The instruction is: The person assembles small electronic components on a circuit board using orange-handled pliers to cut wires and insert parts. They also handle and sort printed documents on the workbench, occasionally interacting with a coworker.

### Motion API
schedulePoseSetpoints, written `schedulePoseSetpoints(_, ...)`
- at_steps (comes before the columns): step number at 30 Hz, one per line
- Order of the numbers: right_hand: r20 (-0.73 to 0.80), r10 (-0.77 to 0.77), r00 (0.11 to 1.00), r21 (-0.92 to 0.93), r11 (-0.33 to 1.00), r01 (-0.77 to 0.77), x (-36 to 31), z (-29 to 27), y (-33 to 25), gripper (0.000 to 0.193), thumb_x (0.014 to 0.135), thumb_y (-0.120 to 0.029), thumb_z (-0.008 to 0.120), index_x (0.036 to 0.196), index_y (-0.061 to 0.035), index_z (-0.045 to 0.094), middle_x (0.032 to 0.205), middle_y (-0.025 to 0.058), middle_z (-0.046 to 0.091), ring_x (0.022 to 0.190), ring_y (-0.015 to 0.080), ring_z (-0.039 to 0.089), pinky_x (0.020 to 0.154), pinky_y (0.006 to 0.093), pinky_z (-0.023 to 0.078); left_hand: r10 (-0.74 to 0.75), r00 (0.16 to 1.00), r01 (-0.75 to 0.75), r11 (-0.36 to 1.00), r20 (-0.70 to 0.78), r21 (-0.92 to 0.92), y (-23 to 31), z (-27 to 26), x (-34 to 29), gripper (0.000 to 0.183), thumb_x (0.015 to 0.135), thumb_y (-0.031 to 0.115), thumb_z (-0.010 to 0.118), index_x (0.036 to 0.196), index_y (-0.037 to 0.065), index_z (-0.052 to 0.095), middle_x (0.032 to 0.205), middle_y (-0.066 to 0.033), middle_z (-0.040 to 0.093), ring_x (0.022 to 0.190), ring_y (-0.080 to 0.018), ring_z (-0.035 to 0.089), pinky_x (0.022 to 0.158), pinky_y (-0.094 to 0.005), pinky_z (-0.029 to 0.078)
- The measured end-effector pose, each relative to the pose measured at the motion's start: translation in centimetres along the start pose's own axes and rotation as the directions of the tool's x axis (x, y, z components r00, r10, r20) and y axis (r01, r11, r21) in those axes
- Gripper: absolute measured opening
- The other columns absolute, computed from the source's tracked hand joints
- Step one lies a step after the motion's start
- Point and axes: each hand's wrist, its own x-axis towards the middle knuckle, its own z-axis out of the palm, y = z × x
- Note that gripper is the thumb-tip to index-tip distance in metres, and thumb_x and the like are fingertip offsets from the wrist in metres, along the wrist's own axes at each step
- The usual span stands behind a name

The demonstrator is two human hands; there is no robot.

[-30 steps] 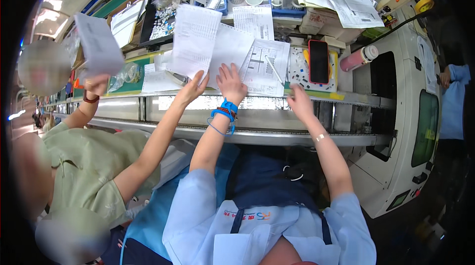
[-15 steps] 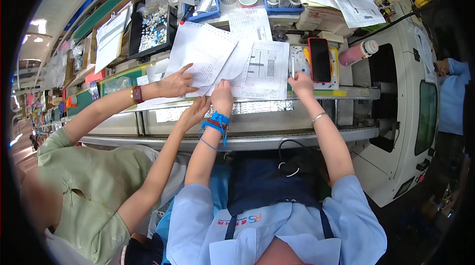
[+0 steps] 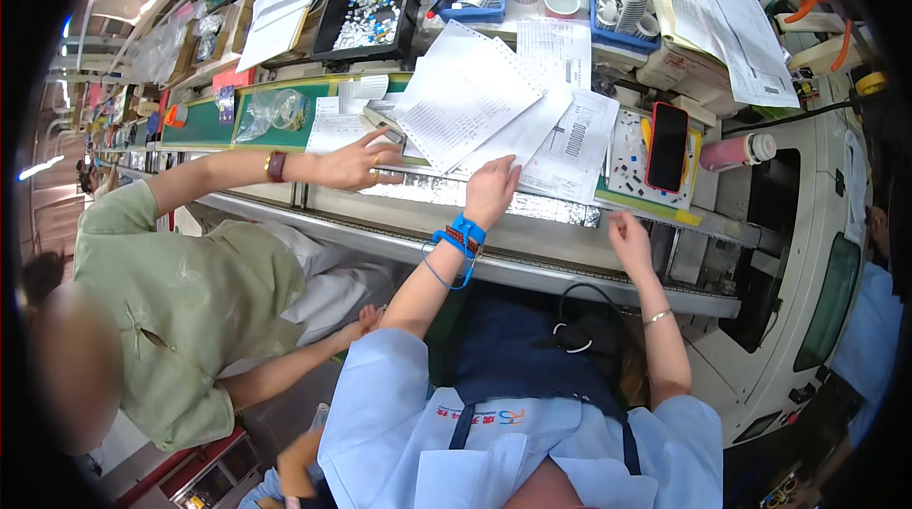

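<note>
My left hand [image 3: 490,193], with a blue wrist strap [image 3: 464,235], has its fingers out over the near edge of the loose papers [image 3: 467,96]. Nothing shows in its grasp. My right hand [image 3: 631,243] is curled closed above the near part of the bench, apart from the papers, and no object shows in it. Right of the printed form [image 3: 573,143] lies a board with small dark pieces [image 3: 632,165], and a phone with a red edge [image 3: 667,148] is on it. A co-worker's hand [image 3: 359,163] reaches to the papers' left side; their other hand [image 3: 367,321] hangs low.
A black tray of small white and blue parts [image 3: 413,10] and blue bins [image 3: 502,13] with grey cylindrical pieces line the back. A pink bottle [image 3: 727,153] stands at right, beside a white machine [image 3: 817,252]. A metal rail [image 3: 532,286] runs along the bench front.
My right hand has drawn back toward me from the thin white stick beside the form. The co-worker's lower hand has dropped away from the papers. The view has shifted left.
</note>
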Motion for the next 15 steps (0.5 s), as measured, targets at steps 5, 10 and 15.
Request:
schedulePoseSetpoints(5,0.069,0.056,0.996,0.043,0.997,-0.059,-2.7,0.0,1.5,0.017,0.078,-0.009,0.050,0.094,-0.0054,0.053,0.065,0.0089,0.054,0.054,0.0174,0.052,0.053,0.0284,0.041,-0.037,0.985,0.073,0.974,-0.168,0.213,-5.0,-1.4,3.5,0.043,0.069,0.027,0.063,0.101,0.001,0.049,0.098,-0.0154,0.054,0.089,-0.0307,0.051,0.074,-0.0391,0.042)
schedulePoseSetpoints(10,0.027,0.020,0.999,0.062,0.998,-0.022,-3.2,0.1,1.3,0.015,0.080,-0.006,0.049,0.094,-0.0039,0.052,0.065,0.0036,0.051,0.056,0.0082,0.047,0.052,0.0225,0.039,-0.286,0.958,0.230,0.800,0.016,0.554,-9.6,-4.9,7.7,0.091,0.052,0.044,0.073,0.123,0.003,0.031,0.114,-0.0175,0.045,0.103,-0.0326,0.045,0.084,-0.0440,0.036)
schedulePoseSetpoints(15,0.000,0.055,0.998,0.106,0.993,-0.055,-4.4,0.4,1.6,0.015,0.080,-0.006,0.048,0.094,-0.0038,0.052,0.067,0.0035,0.053,0.059,0.0077,0.049,0.053,0.0218,0.040,-0.504,0.848,0.337,0.752,0.164,0.567,-8.6,-4.2,8.7,0.077,0.052,0.042,0.072,0.112,0.004,0.044,0.103,-0.0144,0.053,0.097,-0.0299,0.050,0.081,-0.0436,0.038)
